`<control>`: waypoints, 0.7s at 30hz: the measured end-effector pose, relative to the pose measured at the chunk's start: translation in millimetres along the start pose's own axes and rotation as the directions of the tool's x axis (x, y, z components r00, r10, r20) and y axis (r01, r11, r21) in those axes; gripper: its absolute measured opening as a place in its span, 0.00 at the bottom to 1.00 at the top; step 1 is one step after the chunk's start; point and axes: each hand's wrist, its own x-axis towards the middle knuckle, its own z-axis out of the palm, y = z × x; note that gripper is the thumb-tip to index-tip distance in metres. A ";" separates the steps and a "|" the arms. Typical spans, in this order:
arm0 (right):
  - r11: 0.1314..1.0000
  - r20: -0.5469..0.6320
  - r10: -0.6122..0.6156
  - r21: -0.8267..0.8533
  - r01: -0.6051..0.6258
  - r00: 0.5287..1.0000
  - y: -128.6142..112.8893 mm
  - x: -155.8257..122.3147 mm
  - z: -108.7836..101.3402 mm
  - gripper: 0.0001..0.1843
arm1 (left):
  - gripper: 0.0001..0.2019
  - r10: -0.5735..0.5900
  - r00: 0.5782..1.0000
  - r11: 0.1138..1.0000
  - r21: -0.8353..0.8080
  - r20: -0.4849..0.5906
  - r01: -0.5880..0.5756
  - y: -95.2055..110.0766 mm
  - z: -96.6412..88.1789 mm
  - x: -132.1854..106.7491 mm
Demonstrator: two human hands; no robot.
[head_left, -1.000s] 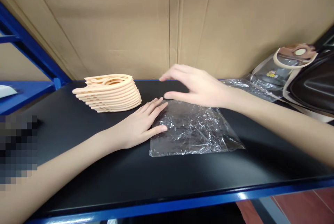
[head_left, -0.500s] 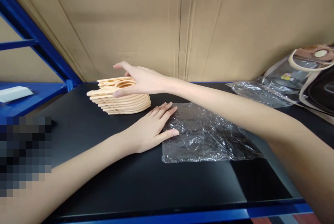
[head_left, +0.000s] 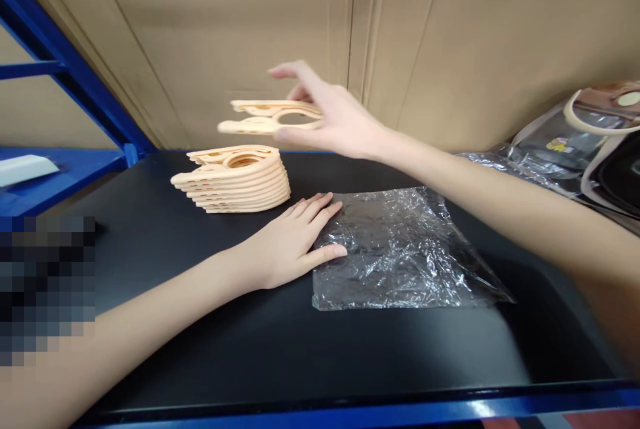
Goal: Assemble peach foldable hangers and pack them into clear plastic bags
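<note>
- A brown cardboard wall (head_left: 240, 36) closes off the far edge of the bench, leaving no room behind it.
- The matte black tabletop (head_left: 250, 349) runs to a blue metal front lip. Its near half and left end lie bare and give the widest room to move.
- A blue steel rack frame (head_left: 60, 62) borders the left side.
- A clear crinkled plastic bag (head_left: 400, 249) lies flat at centre right, its near edge well back from the front lip.
- Wrapped goods in clear film (head_left: 575, 136) crowd the right end. They carry a small yellow label too small to read.
- A stack of peach plastic cut-out pieces (head_left: 235, 179) sits just left of the bag, near the back.
- The left hand (head_left: 285, 249) rests palm down with fingers extended, its fingertips touching the bag's left edge.
- The right hand (head_left: 340, 122) is in the air above and right of the stack, closed in a pinch.
- A flat peach plastic cut-out piece (head_left: 260, 117) is held level in that pinch, clear of the stack; whether it is one piece or two cannot be told.
</note>
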 end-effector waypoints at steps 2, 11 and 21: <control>0.998 -0.009 0.046 -0.041 -0.046 0.999 8.4 -27.5 -22.8 0.42 | 0.43 -0.003 1.000 1.000 0.012 0.000 0.003 0.2 -0.6 0.1; 0.884 0.040 0.345 -0.348 -0.311 0.938 11.4 -182.3 -99.9 0.43 | 0.40 -0.010 1.000 0.998 0.062 -0.001 0.010 3.6 -1.2 0.6; 0.753 0.065 0.548 -0.472 -0.459 0.834 5.1 -294.7 -129.5 0.39 | 0.41 -0.018 1.000 0.995 0.100 0.001 0.018 4.4 -1.1 3.0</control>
